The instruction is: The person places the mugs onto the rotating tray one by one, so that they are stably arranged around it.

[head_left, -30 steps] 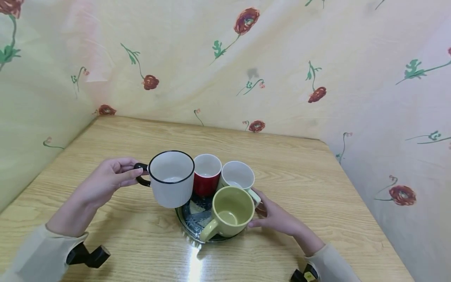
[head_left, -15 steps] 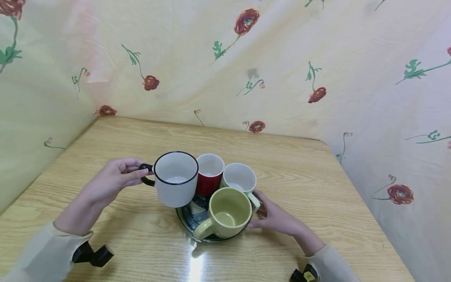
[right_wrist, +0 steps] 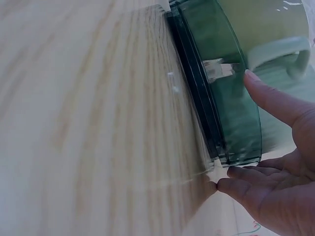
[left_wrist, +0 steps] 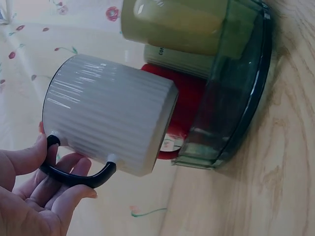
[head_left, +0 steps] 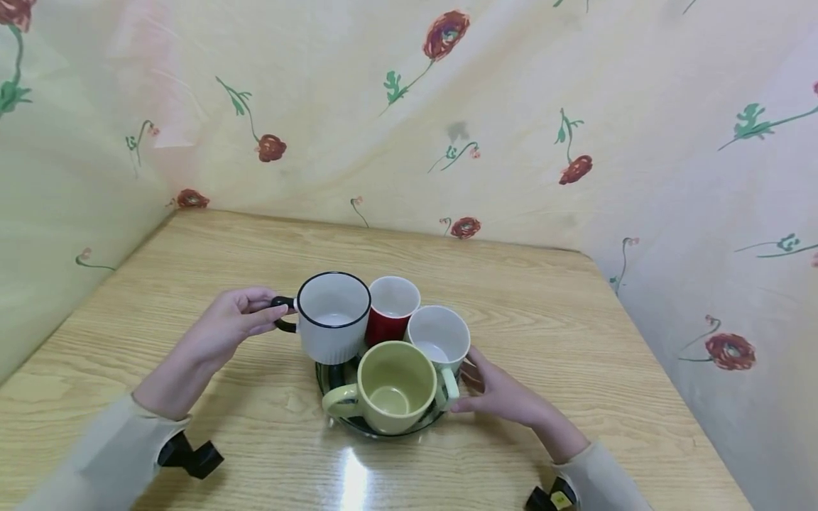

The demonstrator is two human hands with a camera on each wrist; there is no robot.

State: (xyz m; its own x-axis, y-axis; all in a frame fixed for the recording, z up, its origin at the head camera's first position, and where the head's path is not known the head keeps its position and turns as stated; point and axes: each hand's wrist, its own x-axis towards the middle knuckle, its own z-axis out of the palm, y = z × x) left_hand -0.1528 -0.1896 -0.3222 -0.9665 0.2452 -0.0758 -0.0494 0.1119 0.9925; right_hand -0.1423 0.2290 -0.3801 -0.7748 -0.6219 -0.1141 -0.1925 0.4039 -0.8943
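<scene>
My left hand (head_left: pixel 236 319) pinches the black handle of a white ribbed mug (left_wrist: pixel 108 110) with a black rim. The mug hangs over the left back side of a round green glass dish (right_wrist: pixel 235 123), its base near the red mug. Inside the dish stand a red mug (head_left: pixel 385 328) with a white interior, a pale mint mug (head_left: pixel 450 387) and a yellow-green mug (head_left: pixel 383 415) with its handle to the left. My right hand (head_left: pixel 495 390) rests at the dish's right side; its thumb (right_wrist: pixel 270 96) lies at the glass wall and its fingers extend around the far side.
The dish stands on a light wood-grain table (head_left: pixel 255 440). Behind and at the sides hangs a cloth (head_left: pixel 345 106) printed with red flowers. Each sleeved wrist carries a black camera mount (head_left: pixel 190 455).
My left hand has carried the white mug rightward and slightly lower over the dish. The yellow-green mug has shifted left, the red and mint mugs slightly right. My right hand has stayed put.
</scene>
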